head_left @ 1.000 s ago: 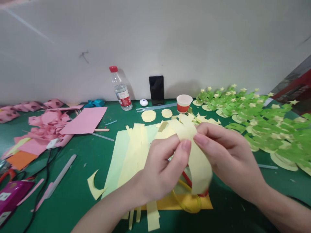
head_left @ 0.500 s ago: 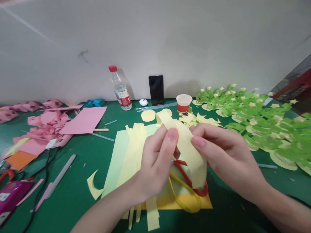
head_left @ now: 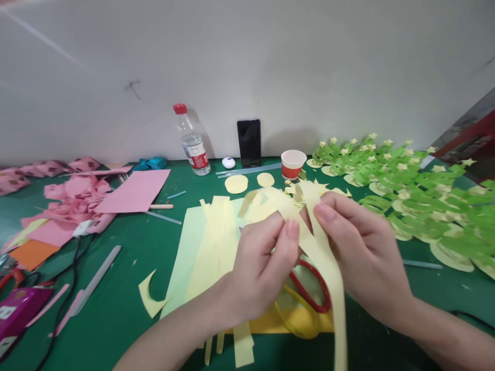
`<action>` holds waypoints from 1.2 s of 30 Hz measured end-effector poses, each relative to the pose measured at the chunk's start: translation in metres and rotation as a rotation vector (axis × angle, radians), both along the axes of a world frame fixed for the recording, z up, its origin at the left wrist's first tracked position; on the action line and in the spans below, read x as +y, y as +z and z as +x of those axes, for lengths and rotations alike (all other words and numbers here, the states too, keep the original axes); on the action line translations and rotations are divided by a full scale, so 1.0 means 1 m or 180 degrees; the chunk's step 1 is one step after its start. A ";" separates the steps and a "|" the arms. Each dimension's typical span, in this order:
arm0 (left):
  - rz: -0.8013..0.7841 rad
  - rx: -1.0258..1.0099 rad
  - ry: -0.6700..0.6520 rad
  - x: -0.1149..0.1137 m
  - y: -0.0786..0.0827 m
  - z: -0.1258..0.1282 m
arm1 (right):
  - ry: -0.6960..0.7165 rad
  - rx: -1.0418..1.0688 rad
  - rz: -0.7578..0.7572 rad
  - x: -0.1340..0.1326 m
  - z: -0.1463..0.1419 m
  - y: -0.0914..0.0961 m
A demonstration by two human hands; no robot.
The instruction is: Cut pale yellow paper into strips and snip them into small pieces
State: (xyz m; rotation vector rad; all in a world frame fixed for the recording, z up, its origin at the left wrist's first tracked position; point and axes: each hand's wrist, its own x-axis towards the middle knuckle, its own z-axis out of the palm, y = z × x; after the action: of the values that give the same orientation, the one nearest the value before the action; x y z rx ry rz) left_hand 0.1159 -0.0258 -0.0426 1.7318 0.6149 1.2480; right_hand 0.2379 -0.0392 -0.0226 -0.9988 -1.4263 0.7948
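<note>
The left hand [head_left: 260, 270] and the right hand [head_left: 361, 252] each pinch one yellow strip [head_left: 332, 278] between thumb and forefinger, close together. The strip is held above the scissors [head_left: 311, 304] on the table [head_left: 116, 309], and its long end hangs down in front.

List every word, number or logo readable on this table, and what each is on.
Nothing here can be read.
Water bottle: red-and-white label, print too blurred.
Paper cup: red band, no legible lettering.
Purple box: white stickers, too small to read.
Phone: dark screen, nothing shown.
Yellow paper strip, pinched by left hand and right hand: blank.
</note>
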 end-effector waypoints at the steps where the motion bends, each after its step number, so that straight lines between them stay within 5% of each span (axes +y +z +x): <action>1: -0.0091 -0.0027 -0.0025 0.000 0.000 0.000 | 0.0039 0.0036 -0.0065 0.000 0.000 0.000; 9: -0.0355 -0.0402 -0.0092 0.004 0.001 -0.001 | 0.0529 0.0089 -0.0119 0.003 0.004 0.000; 16: 0.0005 0.0000 0.0042 -0.002 0.004 0.001 | -0.0182 -0.0231 0.0092 0.002 0.002 0.001; 28: 0.0209 -0.0002 0.0097 -0.001 -0.004 0.005 | -0.0708 -0.0448 0.0364 -0.001 -0.006 -0.002; 36: -0.0200 -0.0139 0.0229 0.003 -0.001 0.001 | 0.0216 0.0209 -0.0303 0.000 0.000 0.006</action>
State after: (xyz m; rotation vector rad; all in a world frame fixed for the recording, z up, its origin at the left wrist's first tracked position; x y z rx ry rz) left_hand 0.1171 -0.0229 -0.0436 1.6391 0.6888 1.2991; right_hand 0.2374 -0.0393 -0.0169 -0.9916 -1.3824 0.9444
